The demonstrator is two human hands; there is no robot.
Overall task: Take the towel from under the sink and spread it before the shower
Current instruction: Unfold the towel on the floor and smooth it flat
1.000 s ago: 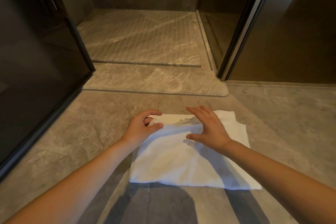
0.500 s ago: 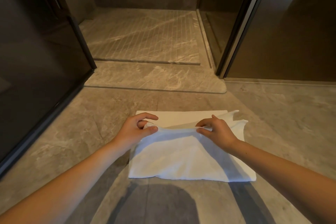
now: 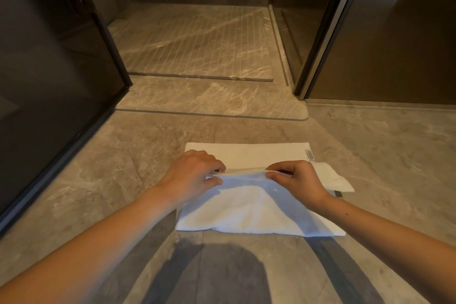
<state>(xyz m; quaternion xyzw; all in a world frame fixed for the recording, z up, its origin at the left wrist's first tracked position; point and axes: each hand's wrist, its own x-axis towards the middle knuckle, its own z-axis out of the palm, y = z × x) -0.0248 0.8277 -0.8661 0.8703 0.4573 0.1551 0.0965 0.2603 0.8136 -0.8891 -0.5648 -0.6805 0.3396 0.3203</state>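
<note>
The white towel lies on the stone floor just before the shower threshold, still partly folded. Its far layer is flat, with a label at the right corner. The left hand and right hand each pinch the upper fold's edge between thumb and fingertips. The fold will likely open cleanly if both pinches move level and together, keeping the edge parallel to the threshold. A second ago the right hand hovered with its fingers straight. The far strip now shows wider and flatter.
</note>
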